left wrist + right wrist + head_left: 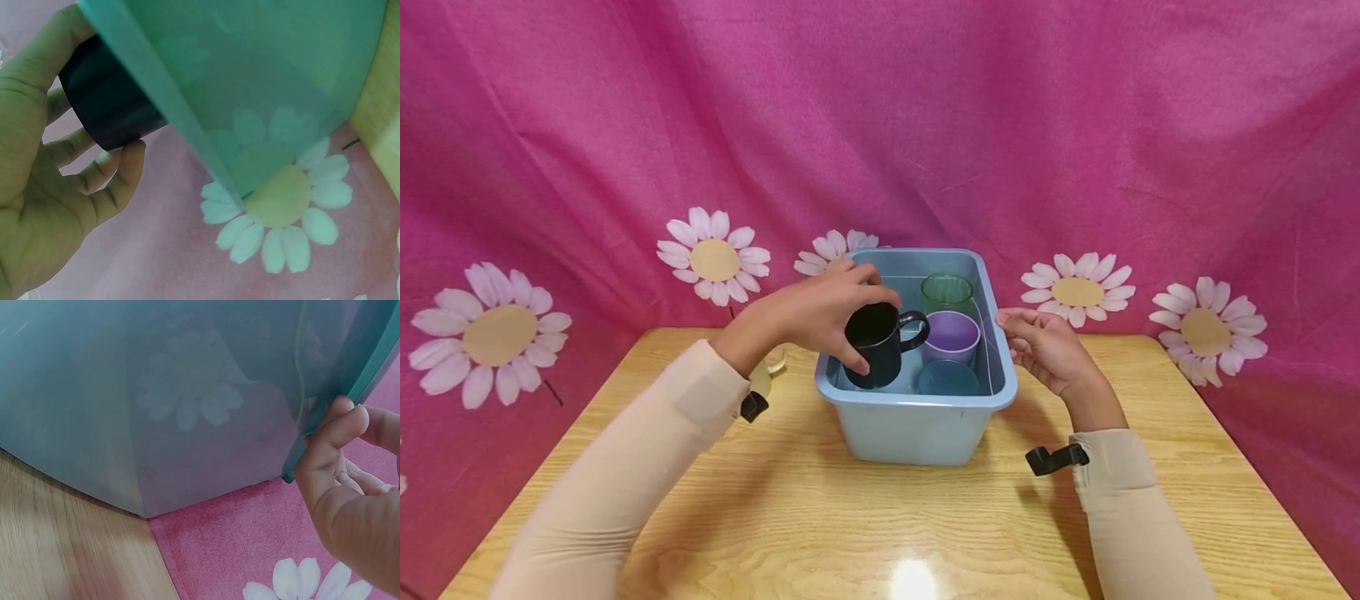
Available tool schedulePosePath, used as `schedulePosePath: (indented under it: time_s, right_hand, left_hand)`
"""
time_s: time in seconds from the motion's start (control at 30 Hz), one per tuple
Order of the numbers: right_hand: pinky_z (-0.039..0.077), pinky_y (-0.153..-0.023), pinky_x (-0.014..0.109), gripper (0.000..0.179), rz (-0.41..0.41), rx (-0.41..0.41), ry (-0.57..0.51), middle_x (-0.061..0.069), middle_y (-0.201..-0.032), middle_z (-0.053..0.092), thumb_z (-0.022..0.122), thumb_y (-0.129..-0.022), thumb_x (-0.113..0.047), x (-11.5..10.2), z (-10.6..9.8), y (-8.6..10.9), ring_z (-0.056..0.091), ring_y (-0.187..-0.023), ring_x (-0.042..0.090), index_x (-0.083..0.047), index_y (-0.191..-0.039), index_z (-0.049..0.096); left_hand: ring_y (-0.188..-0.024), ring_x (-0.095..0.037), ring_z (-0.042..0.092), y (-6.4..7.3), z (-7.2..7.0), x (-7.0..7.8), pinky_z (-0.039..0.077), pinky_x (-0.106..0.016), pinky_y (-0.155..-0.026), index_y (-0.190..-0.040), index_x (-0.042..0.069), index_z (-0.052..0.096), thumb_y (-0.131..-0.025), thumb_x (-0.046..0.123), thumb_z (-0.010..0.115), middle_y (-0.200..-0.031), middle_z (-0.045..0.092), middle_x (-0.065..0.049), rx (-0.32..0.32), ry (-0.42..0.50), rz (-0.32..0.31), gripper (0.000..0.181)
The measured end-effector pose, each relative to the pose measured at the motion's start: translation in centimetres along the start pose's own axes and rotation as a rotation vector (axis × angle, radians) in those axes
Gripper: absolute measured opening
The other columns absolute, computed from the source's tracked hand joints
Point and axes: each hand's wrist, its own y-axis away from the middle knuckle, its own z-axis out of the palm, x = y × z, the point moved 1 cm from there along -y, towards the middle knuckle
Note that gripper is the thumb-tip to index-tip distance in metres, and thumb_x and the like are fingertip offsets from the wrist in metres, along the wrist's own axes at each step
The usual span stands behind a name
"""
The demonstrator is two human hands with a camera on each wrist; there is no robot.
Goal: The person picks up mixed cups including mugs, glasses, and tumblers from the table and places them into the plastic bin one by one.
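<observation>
My left hand [827,308] grips a black mug [880,354] from above, its thumb on the near side and its handle pointing right. The mug is partly inside a light blue plastic tub [917,433], at the left wall. In the left wrist view the fingers curl round the dark mug [112,94] beside the tub's rim. My right hand [1048,346] pinches the tub's right rim between thumb and fingers, as the right wrist view also shows. Inside the tub stand a green glass [947,292], a purple cup [952,337] and a blue round dish [947,379].
The tub stands on a wooden table [820,533]. A pale yellow cup [762,379] sits left of the tub, partly hidden by my left wrist. A pink cloth [925,125] with white daisies hangs behind and on both sides.
</observation>
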Motion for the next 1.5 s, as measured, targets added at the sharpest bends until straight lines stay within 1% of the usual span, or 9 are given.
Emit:
schedulePosePath:
  time_s: [0.17,0.37,0.57,0.77,0.9,1.13,1.37,1.5]
  right_hand:
    - [0.056,-0.066,0.019,0.016,-0.006,0.003,-0.012,0.0,-0.09,0.074,0.068,-0.1,-0.022,0.0,-0.1,-0.1,0.064,-0.07,0.01,-0.011,-0.111,0.073]
    - [0.054,-0.063,0.019,0.011,-0.019,-0.007,-0.04,0.0,-0.086,0.073,0.066,-0.101,-0.018,0.1,0.0,-0.1,0.063,-0.067,0.008,-0.012,-0.108,0.073]
    - [0.055,-0.064,0.02,0.013,-0.013,-0.002,-0.037,0.0,-0.086,0.073,0.067,-0.1,-0.02,0.1,-0.2,-0.1,0.063,-0.068,0.009,-0.012,-0.109,0.073]
    - [0.055,-0.064,0.02,0.015,-0.009,-0.003,-0.03,0.0,-0.086,0.073,0.068,-0.1,-0.02,0.2,-0.2,-0.1,0.063,-0.068,0.009,-0.011,-0.11,0.072]
    - [0.055,-0.065,0.02,0.015,-0.011,-0.004,-0.033,0.0,-0.088,0.074,0.068,-0.1,-0.02,0.2,-0.2,-0.1,0.065,-0.069,0.009,-0.01,-0.11,0.072]
    - [0.056,-0.066,0.02,0.016,-0.015,-0.008,-0.031,0.001,-0.09,0.075,0.068,-0.1,-0.02,0.2,-0.2,-0.2,0.067,-0.072,0.01,-0.01,-0.112,0.071]
    - [0.056,-0.066,0.02,0.014,-0.019,-0.016,-0.037,0.001,-0.089,0.074,0.067,-0.101,-0.019,0.3,-0.2,-0.3,0.067,-0.071,0.01,-0.011,-0.11,0.072]
    - [0.057,-0.068,0.021,0.014,-0.015,-0.013,-0.03,0.001,-0.09,0.074,0.067,-0.101,-0.02,0.3,-0.2,-0.3,0.068,-0.072,0.01,-0.011,-0.11,0.072]
  left_hand:
    - [-0.115,-0.024,0.043,-0.3,1.0,-0.2,0.049,-0.038,-0.088,-0.14,0.019,0.061,-0.07,0.046,0.093,-0.131,0.052,-0.008,-0.022,0.006,0.015,0.081]
    - [-0.116,-0.024,0.042,-0.7,2.1,-0.1,0.049,-0.037,-0.089,-0.14,0.019,0.062,-0.071,0.047,0.092,-0.13,0.052,-0.007,-0.063,0.0,0.013,0.08]
    - [-0.117,-0.023,0.042,-1.2,3.0,0.1,0.051,-0.035,-0.089,-0.14,0.018,0.061,-0.071,0.046,0.092,-0.129,0.052,-0.006,-0.1,-0.001,0.009,0.081]
    - [-0.115,-0.021,0.044,-1.8,4.0,-0.1,0.051,-0.033,-0.086,-0.14,0.021,0.061,-0.072,0.047,0.091,-0.127,0.053,-0.004,-0.146,-0.047,0.019,0.079]
    - [-0.115,-0.021,0.044,-2.3,4.5,0.0,0.051,-0.033,-0.086,-0.14,0.02,0.06,-0.072,0.046,0.092,-0.126,0.054,-0.005,-0.181,-0.068,0.025,0.079]
    - [-0.117,-0.021,0.043,-3.0,5.2,0.4,0.052,-0.033,-0.087,-0.142,0.022,0.057,-0.074,0.042,0.092,-0.129,0.052,-0.004,-0.269,-0.093,0.002,0.079]
    - [-0.117,-0.019,0.042,-3.3,5.9,0.7,0.053,-0.031,-0.086,-0.139,0.026,0.055,-0.075,0.033,0.093,-0.131,0.05,-0.004,-0.321,-0.105,-0.046,0.074]
    - [-0.118,-0.02,0.043,-3.7,6.2,0.8,0.054,-0.033,-0.087,-0.14,0.025,0.055,-0.077,0.03,0.091,-0.131,0.051,-0.005,-0.342,-0.125,-0.057,0.072]
